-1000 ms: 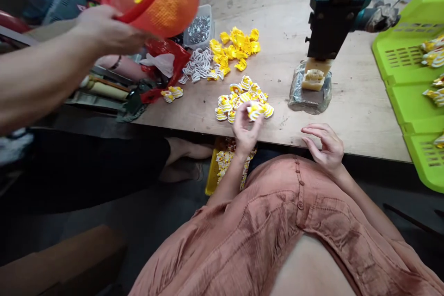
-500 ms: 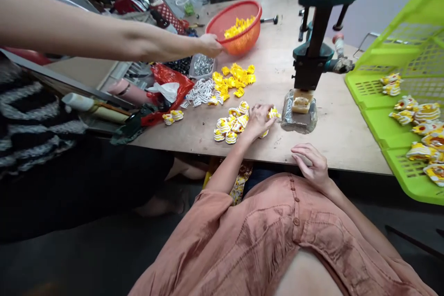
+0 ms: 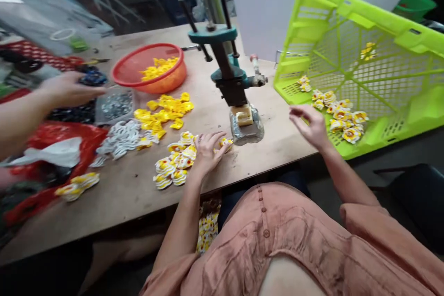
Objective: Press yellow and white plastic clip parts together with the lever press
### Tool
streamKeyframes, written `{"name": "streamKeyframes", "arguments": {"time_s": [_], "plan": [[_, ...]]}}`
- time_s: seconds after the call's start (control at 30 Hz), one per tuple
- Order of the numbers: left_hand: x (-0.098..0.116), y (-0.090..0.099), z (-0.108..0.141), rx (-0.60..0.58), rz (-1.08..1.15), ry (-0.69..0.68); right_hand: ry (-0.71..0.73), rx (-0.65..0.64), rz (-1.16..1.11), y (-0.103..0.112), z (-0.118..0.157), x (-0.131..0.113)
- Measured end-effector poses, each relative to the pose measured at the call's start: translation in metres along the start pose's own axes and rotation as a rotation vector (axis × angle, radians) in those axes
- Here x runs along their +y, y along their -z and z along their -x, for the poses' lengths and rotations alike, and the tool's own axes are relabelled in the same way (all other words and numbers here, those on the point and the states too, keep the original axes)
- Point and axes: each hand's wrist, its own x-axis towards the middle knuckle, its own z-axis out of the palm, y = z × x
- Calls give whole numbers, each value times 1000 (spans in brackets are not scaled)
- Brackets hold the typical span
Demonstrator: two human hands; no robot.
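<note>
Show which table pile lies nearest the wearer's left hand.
The striped yellow-white pile, beside the left hand; the plain yellow pile and white pile lie farther.

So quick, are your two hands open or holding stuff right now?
Left hand: at a yellow-and-white piece; can't tell if it's gripped.
Right hand: open, loosely curled, nothing seen in it.

Beyond my pale wooden tabletop (image 3: 274, 136) I face a plain, lilac-grey wall (image 3: 268, 9). Off to my left, crumpled translucent plastic sheeting (image 3: 52, 16) lies near thin crossed metal legs (image 3: 100, 0), with a dark blue crate (image 3: 176, 7) in the dimness behind. Around me the floor (image 3: 126, 280) is dark; a black seat (image 3: 421, 199) stands to my right.
</note>
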Motion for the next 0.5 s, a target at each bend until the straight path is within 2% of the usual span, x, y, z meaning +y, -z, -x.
{"name": "streamKeyframes", "arguments": {"time_s": [0.07, 0.13, 0.23, 0.33, 0.4, 0.5], "plan": [[4, 1, 4, 72, 43, -62, -135, 79, 149, 26, -44, 38], [14, 1, 8, 128, 101, -113, -262, 81, 331, 37, -84, 78], [34, -1, 12, 166, 192, -166, -477, -124, 606, 24, -124, 123], [46, -2, 18, 151, 248, -201, -630, -318, 718, -2, -133, 144], [45, 0, 25, 146, 271, -200, -649, -348, 732, -10, -128, 150], [36, 2, 35, 165, 312, -133, -618, -343, 767, -4, -120, 153]]}}
